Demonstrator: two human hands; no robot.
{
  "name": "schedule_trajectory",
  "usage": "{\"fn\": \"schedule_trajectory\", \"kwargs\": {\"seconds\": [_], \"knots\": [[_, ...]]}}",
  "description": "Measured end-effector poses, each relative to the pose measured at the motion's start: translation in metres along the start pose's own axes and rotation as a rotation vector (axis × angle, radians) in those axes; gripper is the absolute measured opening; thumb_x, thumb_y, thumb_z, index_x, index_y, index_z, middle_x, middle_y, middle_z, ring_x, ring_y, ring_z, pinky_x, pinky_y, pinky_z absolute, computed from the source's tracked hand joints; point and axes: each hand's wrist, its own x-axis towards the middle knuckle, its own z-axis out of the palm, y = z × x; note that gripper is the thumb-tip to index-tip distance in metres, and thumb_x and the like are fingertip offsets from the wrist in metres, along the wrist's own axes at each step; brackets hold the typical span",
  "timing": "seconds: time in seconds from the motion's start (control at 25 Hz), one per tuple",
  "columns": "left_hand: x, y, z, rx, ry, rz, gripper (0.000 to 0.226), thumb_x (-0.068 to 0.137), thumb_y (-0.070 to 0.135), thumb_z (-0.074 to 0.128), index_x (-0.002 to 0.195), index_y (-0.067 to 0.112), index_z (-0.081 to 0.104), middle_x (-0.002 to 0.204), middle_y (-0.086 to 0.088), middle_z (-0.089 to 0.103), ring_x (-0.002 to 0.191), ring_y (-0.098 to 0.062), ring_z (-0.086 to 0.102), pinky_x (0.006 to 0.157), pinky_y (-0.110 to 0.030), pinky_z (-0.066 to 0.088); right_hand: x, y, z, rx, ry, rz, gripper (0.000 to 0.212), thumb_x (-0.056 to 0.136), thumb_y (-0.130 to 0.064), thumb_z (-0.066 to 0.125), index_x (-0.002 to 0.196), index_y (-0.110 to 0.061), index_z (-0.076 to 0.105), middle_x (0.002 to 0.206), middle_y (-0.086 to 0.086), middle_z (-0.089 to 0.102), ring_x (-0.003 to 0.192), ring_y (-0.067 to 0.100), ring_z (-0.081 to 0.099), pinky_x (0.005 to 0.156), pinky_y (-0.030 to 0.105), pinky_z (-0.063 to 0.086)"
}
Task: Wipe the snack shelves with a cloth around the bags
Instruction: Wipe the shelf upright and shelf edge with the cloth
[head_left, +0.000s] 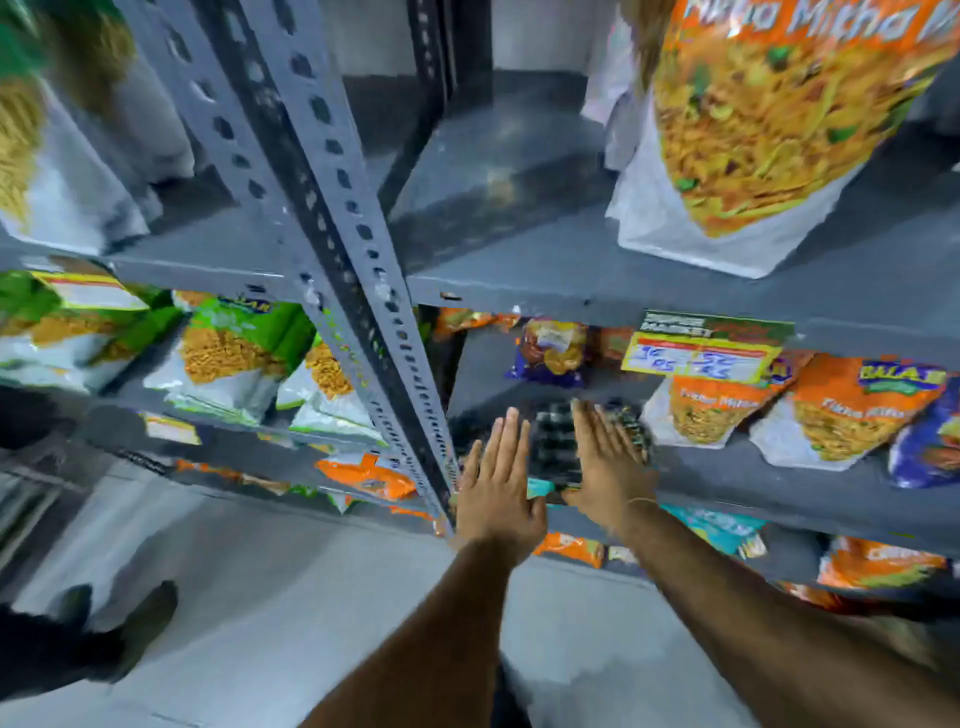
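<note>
Both bare forearms reach in from the bottom, so the hands come first: left hand (496, 488) and right hand (608, 462) are flat and spread, fingers straight, gripping nothing, just pressing a dark checked cloth (553, 441) onto the grey metal shelf (727, 467). Guessing that's for wiping the bare patch. Orange snack bags (841, 410) sit just right of it, so the cloth works beside them.
</note>
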Motion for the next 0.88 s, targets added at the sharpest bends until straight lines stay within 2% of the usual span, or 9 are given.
{"fn": "schedule_trajectory", "kwargs": {"seconds": [0.08, 0.12, 0.2, 0.32, 0.52, 0.68, 0.72, 0.8, 0.88], "knots": [[0.014, -0.010, 0.011, -0.058, -0.049, -0.028, 0.110, 0.082, 0.045, 0.053, 0.177, 0.016, 0.005, 0.186, -0.002, -0.007, 0.172, -0.020, -0.006, 0.137, -0.042, -0.001, 0.014, 0.004, 0.011, -0.036, -0.095, -0.009, 0.142, 0.059, -0.060, 0.085, 0.159, -0.016, -0.005, 0.168, 0.003, 0.004, 0.156, 0.021, 0.008, 0.126, 0.038, 0.010], [0.019, -0.012, 0.013, -0.046, -0.104, -0.040, 0.109, 0.084, 0.044, 0.050, 0.177, 0.017, -0.001, 0.185, -0.001, -0.015, 0.171, -0.018, -0.014, 0.138, -0.041, -0.006, 0.018, 0.008, 0.016, -0.053, -0.114, 0.013, 0.139, 0.060, -0.065, 0.082, 0.160, -0.017, -0.003, 0.168, 0.002, 0.002, 0.156, 0.020, 0.005, 0.125, 0.037, 0.005], [0.027, -0.019, 0.017, -0.028, -0.237, -0.031, 0.108, 0.088, 0.044, 0.046, 0.175, 0.018, -0.013, 0.182, 0.001, -0.028, 0.168, -0.016, -0.024, 0.138, -0.040, -0.013, 0.022, 0.008, 0.021, -0.075, -0.174, 0.078, 0.139, 0.056, -0.073, 0.079, 0.160, -0.015, 0.008, 0.168, 0.005, 0.011, 0.155, 0.021, 0.013, 0.122, 0.038, 0.004], [0.035, -0.024, 0.024, 0.018, -0.339, -0.023, 0.109, 0.094, 0.043, 0.051, 0.174, 0.017, -0.018, 0.181, 0.000, -0.032, 0.168, -0.015, -0.027, 0.137, -0.040, -0.016, 0.018, 0.005, 0.023, -0.042, -0.156, 0.084, 0.127, 0.058, -0.065, 0.082, 0.159, -0.015, 0.022, 0.166, 0.007, 0.026, 0.152, 0.025, 0.027, 0.121, 0.040, 0.013], [0.032, -0.021, 0.030, 0.032, -0.433, -0.018, 0.111, 0.097, 0.044, 0.055, 0.173, 0.014, -0.020, 0.181, -0.003, -0.029, 0.166, -0.016, -0.028, 0.138, -0.042, -0.014, 0.004, 0.006, 0.027, 0.026, -0.134, 0.102, 0.095, 0.077, -0.054, 0.065, 0.158, -0.023, 0.027, 0.164, 0.001, 0.031, 0.151, 0.022, 0.029, 0.123, 0.045, 0.025], [0.031, -0.019, 0.030, 0.028, -0.425, -0.021, 0.109, 0.097, 0.039, 0.055, 0.172, 0.016, -0.021, 0.180, -0.001, -0.032, 0.170, -0.019, -0.024, 0.138, -0.041, -0.014, -0.007, 0.008, 0.017, 0.103, -0.117, 0.055, 0.075, 0.085, -0.028, 0.058, 0.156, -0.026, 0.033, 0.162, -0.001, 0.036, 0.149, 0.022, 0.032, 0.122, 0.043, 0.027], [0.031, -0.019, 0.027, 0.030, -0.433, -0.018, 0.108, 0.097, 0.037, 0.053, 0.172, 0.017, -0.022, 0.180, -0.001, -0.031, 0.169, -0.018, -0.024, 0.138, -0.041, -0.015, -0.008, 0.007, 0.010, 0.169, -0.109, 0.082, 0.069, 0.088, -0.021, 0.056, 0.154, -0.025, 0.037, 0.158, 0.002, 0.042, 0.146, 0.025, 0.039, 0.120, 0.042, 0.031], [0.027, -0.019, 0.021, 0.014, -0.428, -0.010, 0.106, 0.098, 0.034, 0.050, 0.171, 0.019, -0.026, 0.180, 0.000, -0.032, 0.169, -0.017, -0.026, 0.138, -0.041, -0.014, -0.005, 0.000, -0.010, 0.322, -0.094, 0.217, 0.055, 0.094, -0.014, 0.054, 0.148, -0.022, 0.045, 0.142, 0.012, 0.059, 0.129, 0.036, 0.056, 0.105, 0.045, 0.046], [0.018, -0.017, 0.012, 0.013, -0.322, -0.006, 0.106, 0.100, 0.034, 0.048, 0.168, 0.022, -0.033, 0.179, 0.001, -0.035, 0.168, -0.017, -0.028, 0.140, -0.043, -0.010, -0.002, -0.010, -0.036, 0.452, -0.052, 0.283, 0.043, 0.096, -0.014, 0.055, 0.138, -0.022, 0.051, 0.121, 0.016, 0.070, 0.109, 0.041, 0.065, 0.089, 0.047, 0.055]]}}
